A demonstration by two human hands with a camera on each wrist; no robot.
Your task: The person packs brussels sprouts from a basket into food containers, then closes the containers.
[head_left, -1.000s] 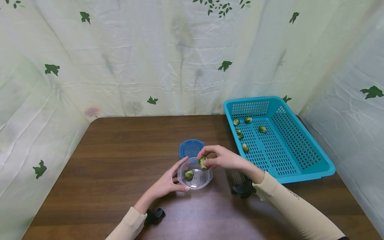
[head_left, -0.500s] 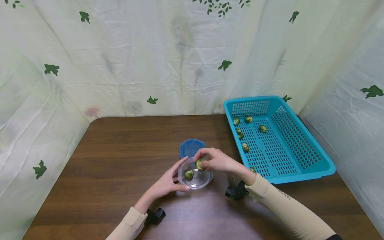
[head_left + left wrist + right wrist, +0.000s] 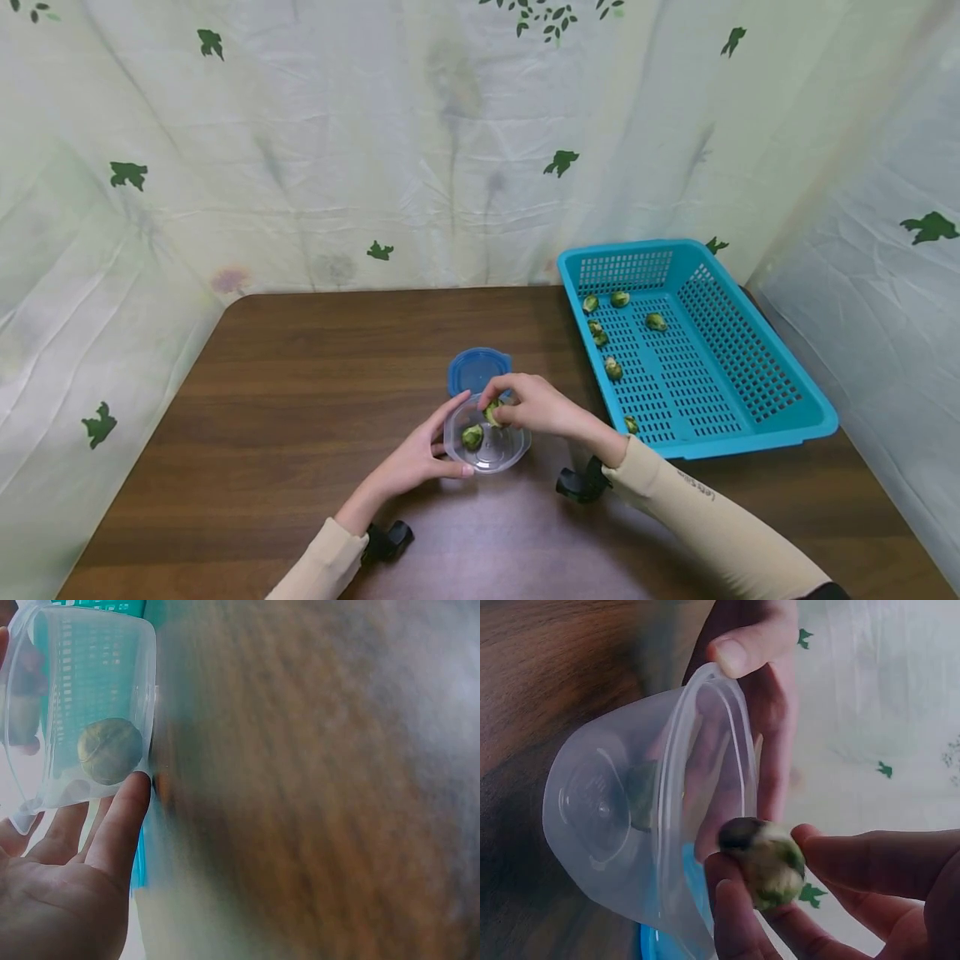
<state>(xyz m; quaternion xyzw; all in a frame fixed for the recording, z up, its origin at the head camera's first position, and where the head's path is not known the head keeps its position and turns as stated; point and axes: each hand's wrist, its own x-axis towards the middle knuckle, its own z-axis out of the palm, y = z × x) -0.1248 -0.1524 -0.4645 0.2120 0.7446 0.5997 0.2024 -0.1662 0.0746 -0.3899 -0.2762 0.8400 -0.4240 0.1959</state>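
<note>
As seen from the head view, the right hand (image 3: 534, 408) pinches a brussels sprout (image 3: 492, 412) in its fingertips, just above the rim of the clear container (image 3: 487, 442). The left hand (image 3: 420, 454) cups the container's near side, fingers curled round the wall and thumb low at the front. One sprout in the container (image 3: 472, 437) lies on the floor of the tub. A blue lid (image 3: 478, 370) rests on the bench (image 3: 300, 400) just behind the container. The teal basket (image 3: 750, 392) stands to the right, with loose sprouts (image 3: 613, 367) scattered on its floor.

From the left wrist view, the container (image 3: 75, 712) stands steadied by the left fingers (image 3: 120, 825) against its wall. The sprout inside (image 3: 110, 750) shows through the clear plastic. The bench beyond is blurred.

From the right wrist view, the right grip is clamped on the sprout (image 3: 765, 862): thumb on one side, fingertips (image 3: 735, 915) on the other. The sprout sits at the container (image 3: 645, 825) mouth, not yet inside. The left thumb (image 3: 746, 649) presses on the far rim.

Procedure, as judged from these views:
1. Hold the container firm with the left hand so it does not slide or tip.
2. Bring the sprout fully past the rim before parting the fingertips.
3. Release low, beside the sprout already present, to prevent bounce-out.
4. Withdraw the right hand straight up, clear of the rim.
</note>
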